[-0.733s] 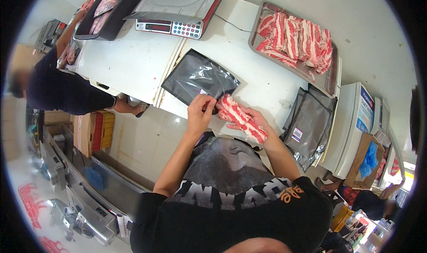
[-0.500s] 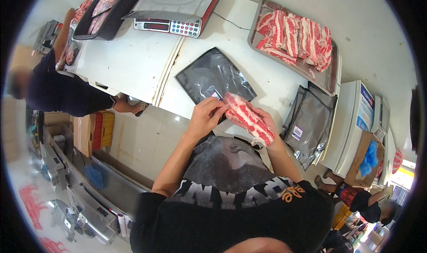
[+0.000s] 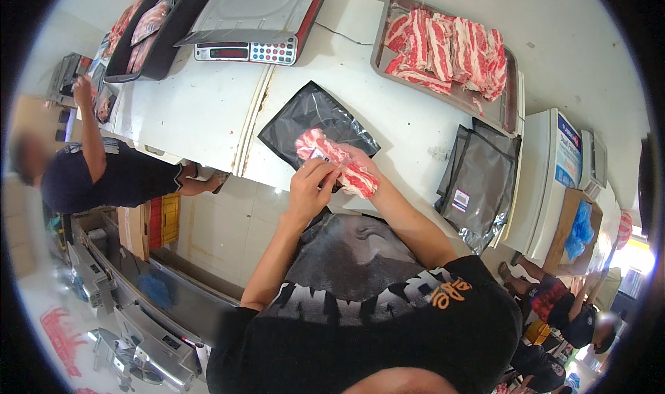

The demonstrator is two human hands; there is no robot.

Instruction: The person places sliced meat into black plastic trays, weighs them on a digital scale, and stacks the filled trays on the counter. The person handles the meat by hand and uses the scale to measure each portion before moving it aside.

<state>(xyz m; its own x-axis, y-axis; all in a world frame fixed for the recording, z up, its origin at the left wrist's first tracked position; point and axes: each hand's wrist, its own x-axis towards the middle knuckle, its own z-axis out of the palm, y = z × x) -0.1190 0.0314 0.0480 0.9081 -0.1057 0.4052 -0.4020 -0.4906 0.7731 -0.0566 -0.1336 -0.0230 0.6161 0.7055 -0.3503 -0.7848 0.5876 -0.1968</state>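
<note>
Above the near edge of the white counter, my right hand (image 3: 363,160) is wrapped round the right side of a stack of sliced, marbled red-and-white meat (image 3: 360,180). My left hand (image 3: 309,186) is pinched against the near side of the meat, at the mouth of a black plastic bag (image 3: 305,110). The bag lies flat and slanted on the counter, and its small white label shows between the meat and my left fingertips. The far end of the meat overlaps the bag; how much is inside I cannot make out.
A metal tray (image 3: 510,106) of sliced meat stands at the back right, more plastic bags (image 3: 478,179) lie on the right. A scale (image 3: 256,20) and a black crate (image 3: 128,68) of packed meat are at the back left. Another person (image 3: 104,172) works at far left.
Both my hands and the meat have shifted left, and the far end of the meat now lies over the bag. The person at the left has raised an arm.
</note>
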